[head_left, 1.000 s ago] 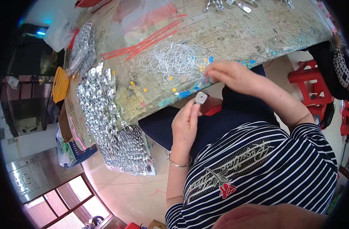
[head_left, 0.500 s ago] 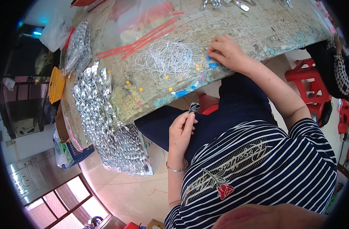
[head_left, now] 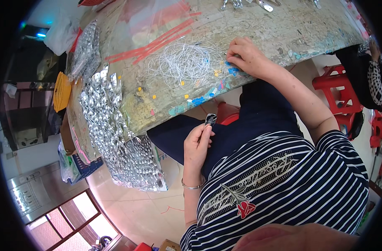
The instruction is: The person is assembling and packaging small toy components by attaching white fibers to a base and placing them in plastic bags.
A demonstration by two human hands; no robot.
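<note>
My left hand, above my lap, is closed on a small flat shiny metal piece with a rounded end. Its lower part is hidden by my fingers. On the table, my right hand has thumb and forefinger pinched together at the right side of a loose tangle of thin white string. What the pinch holds, likely a string end, is too small to make out. To the left, strands of shiny silver metal pieces drape over the table's edge and hang down in a thick bunch.
The worn table carries clear plastic bags with red strips and small coloured scraps near its front edge. A bagged silver bundle and a yellow basket are at the left. Red stools stand right, near another person's checked sleeve.
My left hand and the metal piece have shifted very slightly left, with the piece tilted a little. My right hand stays almost in the same place, beside the string.
</note>
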